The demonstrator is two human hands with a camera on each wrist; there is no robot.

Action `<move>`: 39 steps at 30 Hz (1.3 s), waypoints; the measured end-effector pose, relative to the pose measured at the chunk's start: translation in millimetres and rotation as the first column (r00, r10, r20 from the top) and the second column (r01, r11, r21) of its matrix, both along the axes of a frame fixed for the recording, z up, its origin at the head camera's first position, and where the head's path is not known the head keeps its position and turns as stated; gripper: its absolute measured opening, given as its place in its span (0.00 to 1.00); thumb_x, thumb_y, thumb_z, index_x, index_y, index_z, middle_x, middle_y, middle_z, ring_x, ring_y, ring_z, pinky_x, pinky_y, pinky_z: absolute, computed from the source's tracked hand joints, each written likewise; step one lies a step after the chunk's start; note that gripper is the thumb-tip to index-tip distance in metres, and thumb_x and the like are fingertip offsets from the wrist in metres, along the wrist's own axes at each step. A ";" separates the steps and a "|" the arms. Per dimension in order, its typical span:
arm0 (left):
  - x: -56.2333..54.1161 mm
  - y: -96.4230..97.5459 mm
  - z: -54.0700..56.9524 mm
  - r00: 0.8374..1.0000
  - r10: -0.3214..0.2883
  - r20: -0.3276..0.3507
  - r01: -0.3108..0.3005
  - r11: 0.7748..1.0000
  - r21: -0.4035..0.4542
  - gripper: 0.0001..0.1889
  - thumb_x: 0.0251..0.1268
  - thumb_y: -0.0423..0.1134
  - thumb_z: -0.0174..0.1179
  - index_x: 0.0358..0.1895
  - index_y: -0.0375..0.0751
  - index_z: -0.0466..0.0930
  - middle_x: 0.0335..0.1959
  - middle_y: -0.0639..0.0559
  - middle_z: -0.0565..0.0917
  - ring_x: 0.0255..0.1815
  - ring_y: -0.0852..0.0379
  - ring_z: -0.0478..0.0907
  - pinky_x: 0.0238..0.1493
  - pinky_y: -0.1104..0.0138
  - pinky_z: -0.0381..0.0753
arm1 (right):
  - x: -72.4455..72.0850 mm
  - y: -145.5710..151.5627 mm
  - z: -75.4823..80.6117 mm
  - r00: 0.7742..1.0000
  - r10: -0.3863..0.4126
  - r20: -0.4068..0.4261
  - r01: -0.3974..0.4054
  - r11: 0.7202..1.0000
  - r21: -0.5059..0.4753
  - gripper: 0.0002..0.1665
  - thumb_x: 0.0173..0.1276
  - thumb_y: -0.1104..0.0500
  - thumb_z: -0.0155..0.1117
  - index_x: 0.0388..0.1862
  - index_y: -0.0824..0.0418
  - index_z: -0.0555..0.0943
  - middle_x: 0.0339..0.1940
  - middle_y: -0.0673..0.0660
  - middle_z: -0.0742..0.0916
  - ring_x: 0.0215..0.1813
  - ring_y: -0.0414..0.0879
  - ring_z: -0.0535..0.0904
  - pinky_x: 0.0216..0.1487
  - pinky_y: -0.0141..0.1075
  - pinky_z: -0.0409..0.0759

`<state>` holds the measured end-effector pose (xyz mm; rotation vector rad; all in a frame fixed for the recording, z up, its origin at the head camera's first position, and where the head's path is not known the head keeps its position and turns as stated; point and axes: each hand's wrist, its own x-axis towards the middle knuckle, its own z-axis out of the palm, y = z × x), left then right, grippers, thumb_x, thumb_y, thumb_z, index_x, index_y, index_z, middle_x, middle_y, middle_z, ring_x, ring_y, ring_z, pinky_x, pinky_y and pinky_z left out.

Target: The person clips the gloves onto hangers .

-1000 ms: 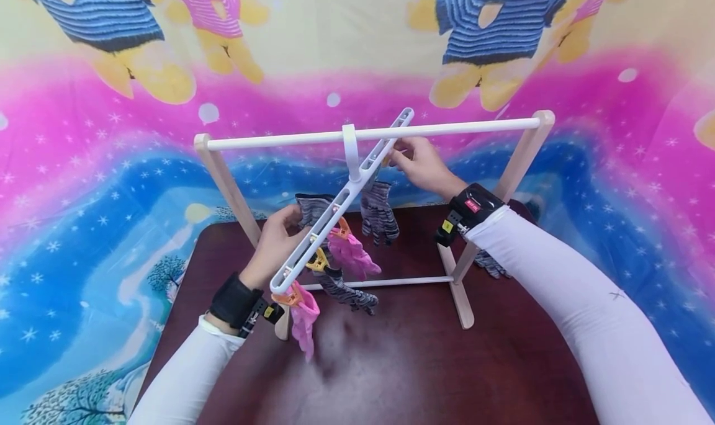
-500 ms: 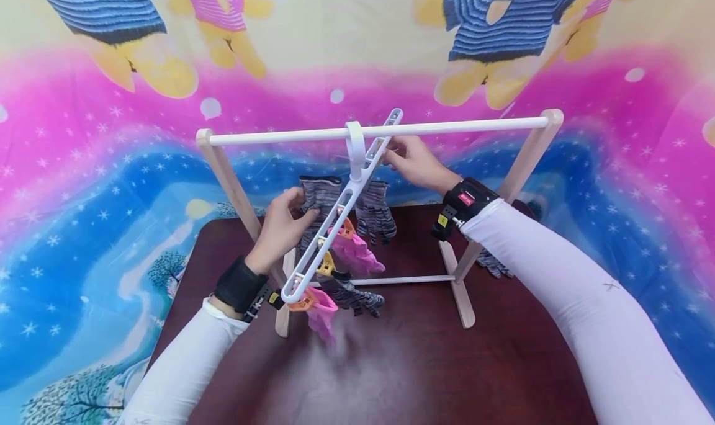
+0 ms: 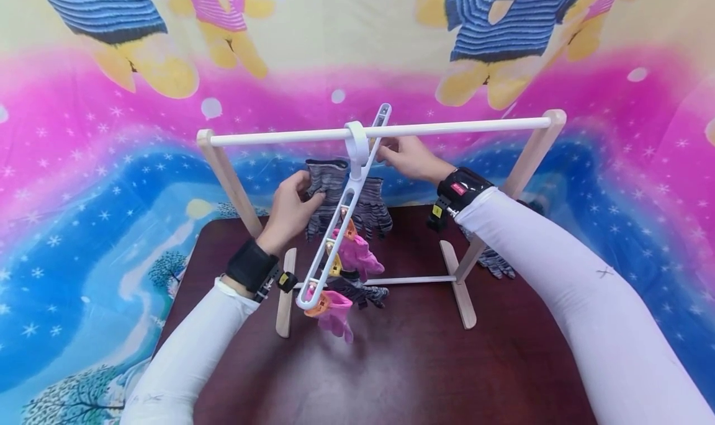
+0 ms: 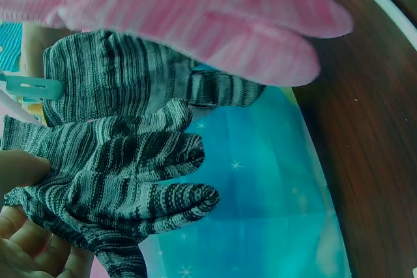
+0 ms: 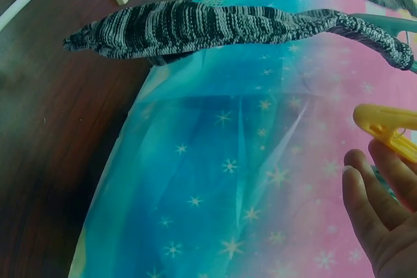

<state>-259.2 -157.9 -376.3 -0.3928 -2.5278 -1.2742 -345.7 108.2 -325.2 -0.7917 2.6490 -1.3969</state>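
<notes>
My left hand (image 3: pixel 287 211) pinches a grey-and-black knit glove (image 4: pixel 124 174) by its side, thumb on top and fingers beneath, its cuff raised close beside the white clip hanger (image 3: pixel 329 242). Up at the hanger's far part is my right hand (image 3: pixel 410 157), with fingers on a yellow clothespin (image 5: pixel 388 125); the thumb is hidden in the right wrist view. Another grey glove (image 3: pixel 374 201) hangs close by from a teal clothespin (image 4: pixel 36 88). Nearer along the hanger, clothespins hold a pink glove (image 3: pixel 360 254), a grey glove (image 3: pixel 357 288) and a second pink glove (image 3: pixel 335 316).
The hanger hooks over the white rail (image 3: pixel 458 127) of a wooden rack, whose feet (image 3: pixel 458 285) stand on a dark brown table (image 3: pixel 424 363). More grey gloves (image 3: pixel 494 263) lie on the table by the right post. A printed cloth (image 3: pixel 335 46) forms the backdrop.
The left hand has lifted the grey glove up and to the right toward the hanger. The hanger has turned, its near end swinging right and its far end left, the right hand moving with it.
</notes>
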 end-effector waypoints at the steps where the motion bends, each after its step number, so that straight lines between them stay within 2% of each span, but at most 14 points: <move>1: -3.5 1.2 0.5 1.000 0.010 -0.002 -0.010 1.000 0.002 0.10 0.67 0.36 0.65 0.46 0.36 0.77 0.41 0.38 0.84 0.37 0.46 0.74 0.46 0.58 0.71 | -0.3 -0.4 0.7 1.000 0.004 0.003 -0.004 1.000 0.004 0.21 0.80 0.58 0.52 0.67 0.65 0.75 0.50 0.68 0.86 0.52 0.63 0.83 0.55 0.50 0.82; 6: -17.2 5.0 4.8 0.999 0.035 -0.002 -0.035 0.999 0.007 0.10 0.68 0.36 0.63 0.47 0.36 0.77 0.37 0.40 0.83 0.26 0.50 0.67 0.37 0.61 0.66 | -0.2 -3.5 4.1 0.999 0.040 0.011 -0.040 0.999 0.025 0.23 0.81 0.58 0.52 0.70 0.64 0.73 0.53 0.69 0.86 0.55 0.64 0.83 0.58 0.54 0.81; 9: -23.0 5.6 7.2 0.999 0.051 0.017 -0.051 0.999 0.002 0.13 0.70 0.36 0.62 0.54 0.37 0.77 0.47 0.41 0.84 0.26 0.52 0.68 0.36 0.62 0.66 | -1.6 -5.9 4.7 0.998 0.056 0.009 -0.056 0.998 0.028 0.22 0.80 0.59 0.52 0.69 0.64 0.74 0.53 0.69 0.86 0.54 0.63 0.83 0.57 0.54 0.81; 11: -27.3 6.9 7.7 0.998 0.059 0.037 -0.059 0.998 -0.004 0.14 0.71 0.37 0.61 0.56 0.37 0.76 0.50 0.40 0.84 0.27 0.50 0.68 0.35 0.60 0.65 | -2.1 -6.5 4.9 0.998 0.056 0.003 -0.056 0.998 0.041 0.22 0.80 0.58 0.53 0.69 0.64 0.74 0.52 0.69 0.86 0.53 0.61 0.83 0.56 0.51 0.81; 14: -34.1 9.7 6.6 0.994 0.083 0.065 -0.082 0.997 -0.015 0.16 0.71 0.38 0.61 0.58 0.37 0.76 0.58 0.38 0.82 0.34 0.46 0.74 0.41 0.58 0.70 | -2.1 -7.4 5.6 0.998 0.061 -0.011 -0.060 0.997 0.056 0.22 0.80 0.58 0.53 0.68 0.63 0.75 0.50 0.68 0.86 0.51 0.60 0.83 0.54 0.47 0.81; 16: -38.2 11.4 5.1 0.991 0.101 0.083 -0.099 0.995 -0.029 0.18 0.71 0.37 0.61 0.60 0.36 0.75 0.60 0.37 0.82 0.43 0.43 0.79 0.47 0.55 0.75 | -2.3 -7.7 5.4 0.998 0.061 -0.015 -0.060 0.996 0.069 0.22 0.80 0.58 0.53 0.69 0.62 0.74 0.49 0.66 0.86 0.52 0.60 0.83 0.54 0.44 0.81; 20: -44.3 13.7 1.0 0.987 0.123 0.106 -0.118 0.992 -0.054 0.22 0.70 0.37 0.62 0.64 0.35 0.75 0.63 0.36 0.81 0.61 0.41 0.79 0.63 0.50 0.76 | -4.0 -7.4 4.6 0.999 0.050 -0.014 -0.049 0.996 0.078 0.22 0.80 0.58 0.52 0.69 0.61 0.75 0.49 0.66 0.86 0.53 0.58 0.83 0.55 0.44 0.80; 23: -47.9 15.2 -4.0 0.986 0.121 0.110 -0.114 0.991 -0.069 0.22 0.69 0.36 0.63 0.63 0.35 0.75 0.62 0.35 0.81 0.64 0.40 0.78 0.65 0.49 0.75 | -4.6 -6.0 4.1 0.999 0.031 -0.008 -0.030 0.996 0.087 0.22 0.80 0.57 0.53 0.69 0.62 0.75 0.51 0.66 0.86 0.55 0.57 0.83 0.57 0.46 0.80; 28: -52.5 16.4 -17.1 0.987 0.113 0.110 -0.100 0.988 -0.118 0.18 0.67 0.37 0.64 0.58 0.36 0.77 0.59 0.36 0.83 0.61 0.40 0.80 0.63 0.49 0.77 | -4.8 -5.2 3.8 1.000 0.022 -0.001 -0.022 0.994 0.104 0.22 0.81 0.57 0.52 0.70 0.61 0.74 0.52 0.66 0.86 0.55 0.55 0.82 0.60 0.47 0.79; 30: -54.0 16.6 -22.5 0.988 0.109 0.111 -0.092 0.985 -0.148 0.18 0.67 0.37 0.64 0.57 0.37 0.77 0.59 0.37 0.83 0.60 0.40 0.80 0.62 0.48 0.77 | -5.0 -5.4 3.4 1.000 0.025 -0.006 -0.024 0.994 0.106 0.22 0.81 0.57 0.51 0.69 0.61 0.75 0.50 0.66 0.86 0.52 0.54 0.82 0.56 0.44 0.79; 35: -54.6 17.7 -31.2 0.986 0.089 0.143 -0.061 0.980 -0.190 0.18 0.67 0.37 0.64 0.58 0.37 0.76 0.58 0.37 0.83 0.61 0.40 0.80 0.62 0.48 0.77 | -5.4 -6.3 3.0 0.999 0.042 -0.023 -0.039 0.993 0.115 0.21 0.81 0.56 0.52 0.67 0.60 0.76 0.45 0.68 0.86 0.44 0.52 0.82 0.40 0.35 0.77; 39: -53.4 18.8 -33.5 0.983 0.070 0.168 -0.037 0.981 -0.192 0.18 0.67 0.37 0.64 0.57 0.38 0.76 0.59 0.38 0.83 0.61 0.41 0.80 0.62 0.49 0.77 | -4.2 -6.1 5.2 0.999 0.031 -0.014 -0.029 0.991 0.130 0.22 0.81 0.56 0.52 0.69 0.58 0.76 0.45 0.67 0.88 0.43 0.52 0.84 0.36 0.34 0.74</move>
